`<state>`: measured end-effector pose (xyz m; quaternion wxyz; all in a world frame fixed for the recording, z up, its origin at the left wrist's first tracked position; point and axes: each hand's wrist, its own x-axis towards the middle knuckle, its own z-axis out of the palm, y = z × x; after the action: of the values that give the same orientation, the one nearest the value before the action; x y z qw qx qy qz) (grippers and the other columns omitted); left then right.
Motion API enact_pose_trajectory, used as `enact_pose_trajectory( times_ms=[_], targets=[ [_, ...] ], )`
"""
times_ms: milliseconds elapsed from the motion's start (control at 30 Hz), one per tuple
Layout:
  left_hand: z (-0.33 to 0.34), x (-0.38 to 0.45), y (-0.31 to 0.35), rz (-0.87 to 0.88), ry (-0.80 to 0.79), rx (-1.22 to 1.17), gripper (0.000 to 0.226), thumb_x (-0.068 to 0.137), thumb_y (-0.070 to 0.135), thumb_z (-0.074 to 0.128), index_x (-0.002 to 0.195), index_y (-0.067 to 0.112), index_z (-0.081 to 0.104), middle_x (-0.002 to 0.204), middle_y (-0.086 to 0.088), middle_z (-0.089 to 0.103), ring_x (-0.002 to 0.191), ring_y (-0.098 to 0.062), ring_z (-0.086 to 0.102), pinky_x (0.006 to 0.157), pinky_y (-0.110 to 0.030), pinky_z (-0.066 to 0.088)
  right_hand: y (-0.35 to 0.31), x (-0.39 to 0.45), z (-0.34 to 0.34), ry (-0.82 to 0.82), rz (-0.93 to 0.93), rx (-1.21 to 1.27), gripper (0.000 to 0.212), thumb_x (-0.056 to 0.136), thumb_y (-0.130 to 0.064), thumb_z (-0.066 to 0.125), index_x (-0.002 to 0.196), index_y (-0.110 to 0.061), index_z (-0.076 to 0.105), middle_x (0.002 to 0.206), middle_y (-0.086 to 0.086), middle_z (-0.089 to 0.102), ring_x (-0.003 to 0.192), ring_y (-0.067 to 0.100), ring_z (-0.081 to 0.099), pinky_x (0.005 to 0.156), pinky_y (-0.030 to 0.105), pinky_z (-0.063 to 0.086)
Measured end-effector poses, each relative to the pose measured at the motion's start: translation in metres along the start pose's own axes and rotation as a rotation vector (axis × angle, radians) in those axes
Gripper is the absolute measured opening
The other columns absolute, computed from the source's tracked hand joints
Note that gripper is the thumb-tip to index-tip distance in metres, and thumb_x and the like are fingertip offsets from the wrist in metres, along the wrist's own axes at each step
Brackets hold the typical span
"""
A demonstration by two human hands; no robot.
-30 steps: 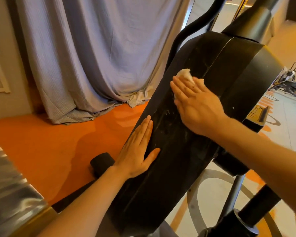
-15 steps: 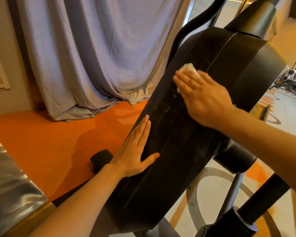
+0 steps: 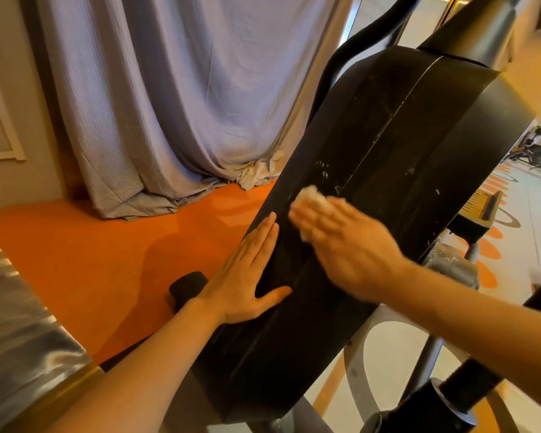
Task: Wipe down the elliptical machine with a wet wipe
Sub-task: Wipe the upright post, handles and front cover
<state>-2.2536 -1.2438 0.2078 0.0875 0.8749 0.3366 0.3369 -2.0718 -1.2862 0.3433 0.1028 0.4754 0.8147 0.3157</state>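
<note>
Elliptical machine (image 3: 397,145): its black flywheel housing slants up between and beyond both hands, and the wet wipe (image 3: 313,196) lies on the housing's face under the fingertips of the right hand (image 3: 347,248). That hand is flat, fingers straight and pressing the wadded wipe to the plastic; it is motion-blurred. A second ago the wipe sat higher up the panel, beside the seam, and it has since been drawn down toward the left hand (image 3: 250,273), so a downward stroke is under way. The left hand has stayed put, fingers together and thumb spread, palm braced flat on the housing's left edge, just beside the wipe. White flecks and smears show just above the right hand and further up along the seam, so I judge this panel only partly cleaned, with more passes needed. No brand, label or readable writing shows on the housing
</note>
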Motion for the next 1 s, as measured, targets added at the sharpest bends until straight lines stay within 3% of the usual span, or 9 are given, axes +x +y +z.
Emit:
enact_pose_trajectory(
  times_ms=[100,233,400,533,633,700,767,867,1000],
  targets=[
    [-0.002,0.0,0.0,0.01,0.003,0.005,0.098,0.091,0.056,0.053,0.156,0.009,-0.005,0.163,0.001,-0.02,0.15,-0.013,-0.012,0.121,-0.023,-0.003,0.031,0.023,-0.018,0.023,0.155,0.02,0.057,0.097,-0.032,0.012,0.153,-0.021,0.01,0.16,-0.001,0.005,0.141,0.01,-0.011,0.113,0.03,-0.015],
    [-0.003,0.002,0.0,0.013,-0.006,-0.004,0.1,0.09,0.056,0.054,0.156,0.012,-0.006,0.162,0.003,-0.021,0.15,-0.011,-0.013,0.12,-0.021,-0.005,0.023,0.031,-0.015,0.083,0.268,0.074,0.059,0.096,-0.033,0.007,0.152,-0.016,0.007,0.158,0.002,-0.002,0.144,0.015,-0.011,0.115,0.031,-0.016],
    [-0.002,0.001,-0.001,0.009,-0.008,0.014,0.098,0.092,0.056,0.053,0.156,0.011,-0.005,0.163,0.003,-0.02,0.15,-0.011,-0.013,0.119,-0.02,-0.006,-0.019,0.0,0.014,0.134,0.137,0.101,0.054,0.093,-0.027,0.028,0.141,-0.009,0.044,0.149,0.01,0.037,0.141,0.022,0.027,0.116,0.037,0.006],
    [0.0,0.0,-0.002,0.002,0.0,-0.001,0.099,0.091,0.056,0.054,0.155,0.015,-0.009,0.162,0.006,-0.022,0.149,-0.009,-0.014,0.118,-0.018,-0.008,-0.003,-0.005,0.011,0.237,0.007,0.096,0.045,0.092,-0.026,0.04,0.133,-0.015,0.056,0.138,0.004,0.054,0.134,0.014,0.034,0.118,0.035,0.015],
    [0.0,0.001,-0.003,-0.004,0.005,-0.044,0.101,0.09,0.056,0.056,0.156,0.017,-0.009,0.162,0.007,-0.021,0.15,-0.009,-0.013,0.118,-0.017,-0.007,0.013,-0.001,0.001,0.31,-0.056,0.156,0.044,0.087,-0.01,0.066,0.13,-0.014,0.06,0.134,0.005,0.059,0.128,0.02,0.051,0.108,0.037,0.03],
    [0.001,0.001,-0.003,0.003,0.017,-0.056,0.1,0.089,0.057,0.055,0.156,0.019,-0.01,0.162,0.007,-0.02,0.15,-0.009,-0.011,0.119,-0.018,-0.004,0.023,-0.003,-0.007,0.356,-0.051,0.275,0.05,0.081,-0.001,0.072,0.129,-0.012,0.061,0.132,0.006,0.06,0.121,0.024,0.058,0.1,0.035,0.038],
    [0.002,0.0,-0.003,0.011,0.027,-0.057,0.099,0.089,0.059,0.052,0.155,0.024,-0.013,0.162,0.007,-0.019,0.15,-0.009,-0.01,0.119,-0.023,0.001,0.032,-0.005,-0.017,0.409,-0.036,0.466,0.045,0.087,-0.002,0.063,0.131,-0.011,0.059,0.135,0.004,0.058,0.121,0.02,0.057,0.098,0.029,0.044],
    [0.002,0.0,-0.002,0.009,0.031,-0.061,0.099,0.089,0.061,0.05,0.153,0.032,-0.02,0.162,0.01,-0.021,0.149,-0.007,-0.011,0.119,-0.027,0.003,0.039,-0.006,-0.029,0.476,0.025,0.739,0.04,0.095,-0.011,0.047,0.135,-0.008,0.054,0.138,0.003,0.054,0.127,0.009,0.047,0.105,0.015,0.038],
    [0.002,0.002,-0.001,0.003,0.034,-0.038,0.098,0.089,0.059,0.051,0.154,0.025,-0.015,0.162,0.009,-0.021,0.149,-0.007,-0.012,0.118,-0.016,-0.006,0.045,-0.007,-0.02,0.415,0.141,0.689,0.039,0.097,-0.01,0.048,0.135,-0.015,0.054,0.131,0.001,0.06,0.131,0.004,0.033,0.115,0.025,0.028]
  ],
)
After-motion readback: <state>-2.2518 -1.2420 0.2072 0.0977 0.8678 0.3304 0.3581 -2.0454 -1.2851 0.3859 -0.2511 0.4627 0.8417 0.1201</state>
